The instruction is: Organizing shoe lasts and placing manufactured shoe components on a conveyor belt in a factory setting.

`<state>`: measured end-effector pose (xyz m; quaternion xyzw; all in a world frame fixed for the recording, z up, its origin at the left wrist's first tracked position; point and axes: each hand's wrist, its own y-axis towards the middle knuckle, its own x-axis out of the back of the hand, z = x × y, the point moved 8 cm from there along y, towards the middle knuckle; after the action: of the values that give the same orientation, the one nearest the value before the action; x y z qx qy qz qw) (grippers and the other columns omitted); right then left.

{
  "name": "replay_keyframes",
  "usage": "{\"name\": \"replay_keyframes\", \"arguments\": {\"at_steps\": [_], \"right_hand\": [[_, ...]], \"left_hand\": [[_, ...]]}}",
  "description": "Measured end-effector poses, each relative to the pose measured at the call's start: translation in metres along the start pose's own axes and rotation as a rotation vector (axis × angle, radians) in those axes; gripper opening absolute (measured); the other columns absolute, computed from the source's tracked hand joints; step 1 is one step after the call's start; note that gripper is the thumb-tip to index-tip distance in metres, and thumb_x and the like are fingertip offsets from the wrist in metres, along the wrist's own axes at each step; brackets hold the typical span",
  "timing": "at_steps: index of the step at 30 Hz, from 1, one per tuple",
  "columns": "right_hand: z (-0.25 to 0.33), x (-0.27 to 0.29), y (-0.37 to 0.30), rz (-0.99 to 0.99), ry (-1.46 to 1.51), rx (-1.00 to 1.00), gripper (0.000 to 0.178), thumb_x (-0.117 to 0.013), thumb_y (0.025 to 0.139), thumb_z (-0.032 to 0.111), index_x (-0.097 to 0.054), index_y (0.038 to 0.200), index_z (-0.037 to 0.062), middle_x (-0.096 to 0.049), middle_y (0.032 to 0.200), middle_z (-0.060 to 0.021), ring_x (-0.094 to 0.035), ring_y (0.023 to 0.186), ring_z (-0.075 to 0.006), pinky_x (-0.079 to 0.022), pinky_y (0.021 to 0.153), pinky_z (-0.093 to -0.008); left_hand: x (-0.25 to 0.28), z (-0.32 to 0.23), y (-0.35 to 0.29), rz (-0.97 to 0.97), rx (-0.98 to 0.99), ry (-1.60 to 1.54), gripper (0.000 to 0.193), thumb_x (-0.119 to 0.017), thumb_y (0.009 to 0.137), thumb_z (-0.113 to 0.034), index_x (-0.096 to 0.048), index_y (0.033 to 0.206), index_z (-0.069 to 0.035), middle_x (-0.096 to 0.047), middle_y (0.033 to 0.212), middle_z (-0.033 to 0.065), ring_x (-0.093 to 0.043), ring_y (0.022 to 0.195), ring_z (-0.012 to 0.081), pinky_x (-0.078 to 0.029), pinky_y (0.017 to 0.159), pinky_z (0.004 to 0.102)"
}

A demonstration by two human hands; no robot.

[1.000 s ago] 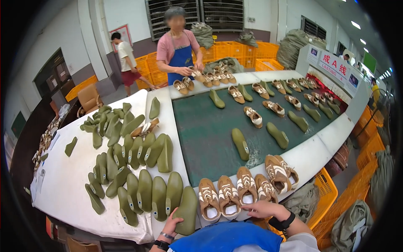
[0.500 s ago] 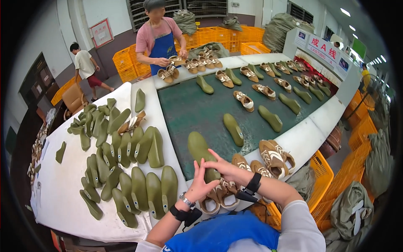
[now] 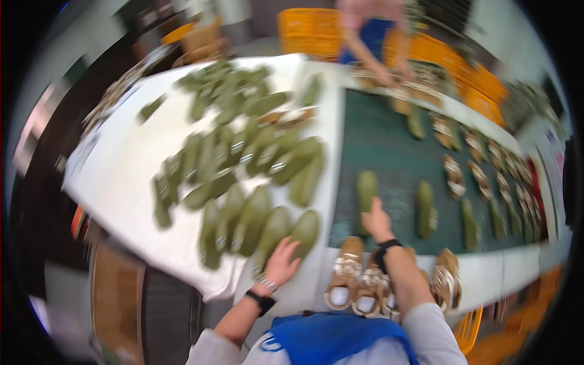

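Green shoe lasts fill much of the white table to my left. My left hand [image 3: 281,263] is over the nearest front ones, its fingers apart, next to a last [image 3: 307,231] at the row's right end; blur hides whether it touches. My right hand [image 3: 377,222] has its fingers round the near end of another green last [image 3: 367,188], which is on or just above the dark green conveyor belt [image 3: 395,152]. Brown-and-white sneakers [image 3: 347,271] stand on the pale ledge in front of me, below my right forearm.
More lasts and sneakers [image 3: 454,176] sit in rows along the belt. A co-worker in a blue apron [image 3: 372,39] handles shoes at the far edge. Orange crates [image 3: 310,30] stand behind, and another orange crate [image 3: 469,328] is at my near right.
My view has swung left. My hands, together at one last before, have parted: the left has moved to the lasts on the white table, while the right remains at a last by the belt.
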<state>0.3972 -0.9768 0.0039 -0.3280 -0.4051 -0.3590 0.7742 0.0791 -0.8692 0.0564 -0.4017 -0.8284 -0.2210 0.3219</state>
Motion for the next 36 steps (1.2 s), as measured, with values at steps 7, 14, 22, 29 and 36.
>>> {"name": "replay_keyframes", "arguments": {"at_steps": [7, 14, 22, 29, 36], "right_hand": [[-0.019, -0.003, 0.027, 0.098, -0.363, 0.083, 0.078, -0.061, 0.079, 0.025, -0.013, 0.138, 0.0064, -0.06, 0.099, -0.0262, -0.059, 0.092, -0.0391, -0.047, 0.081, -0.0438], [0.019, -0.025, 0.01, 0.279, 0.027, 0.293, 0.086, -0.062, 0.076, 0.022, -0.007, 0.141, 0.0102, -0.055, 0.109, -0.0284, -0.056, 0.101, -0.0388, -0.044, 0.086, -0.042], [0.003, 0.05, -0.156, 0.858, -0.405, 0.636, 0.035, -0.056, 0.08, 0.03, -0.062, 0.104, 0.006, -0.065, 0.092, -0.0142, -0.062, 0.084, -0.0276, -0.048, 0.074, -0.036], [-0.028, 0.026, -0.271, 0.649, -0.386, 0.606, 0.044, -0.056, 0.081, 0.039, -0.055, 0.113, 0.0099, -0.062, 0.095, -0.0177, -0.059, 0.086, -0.0359, -0.047, 0.072, -0.0432], [-0.057, 0.001, -0.285, 0.443, -0.305, 0.461, 0.05, -0.068, 0.072, 0.024, -0.053, 0.117, 0.0067, -0.062, 0.091, -0.0215, -0.059, 0.089, -0.0385, -0.046, 0.077, -0.0428]], "left_hand": [[-0.006, -0.006, 0.004, -0.071, 0.058, -0.144, 0.046, -0.061, 0.075, -0.01, -0.05, 0.119, -0.013, -0.036, 0.135, 0.0179, -0.047, 0.113, 0.0341, -0.042, 0.093, 0.0374], [-0.001, 0.012, -0.011, -0.105, 0.104, -0.094, 0.046, -0.062, 0.075, -0.01, -0.05, 0.119, -0.012, -0.036, 0.135, 0.0201, -0.046, 0.114, 0.0341, -0.041, 0.094, 0.038], [-0.016, -0.007, -0.002, -0.093, -0.017, -0.024, 0.045, -0.06, 0.076, -0.015, -0.049, 0.119, -0.011, -0.04, 0.13, 0.0228, -0.045, 0.115, 0.0364, -0.039, 0.096, 0.0397], [-0.002, -0.002, -0.009, -0.181, 0.016, 0.066, 0.044, -0.06, 0.074, -0.014, -0.049, 0.117, -0.007, -0.044, 0.125, 0.024, -0.047, 0.111, 0.0376, -0.041, 0.093, 0.0416], [-0.027, -0.007, 0.006, -0.166, 0.013, -0.028, 0.046, -0.055, 0.07, -0.009, -0.048, 0.115, -0.005, -0.042, 0.122, 0.0273, -0.047, 0.108, 0.0413, -0.04, 0.092, 0.044]]}}
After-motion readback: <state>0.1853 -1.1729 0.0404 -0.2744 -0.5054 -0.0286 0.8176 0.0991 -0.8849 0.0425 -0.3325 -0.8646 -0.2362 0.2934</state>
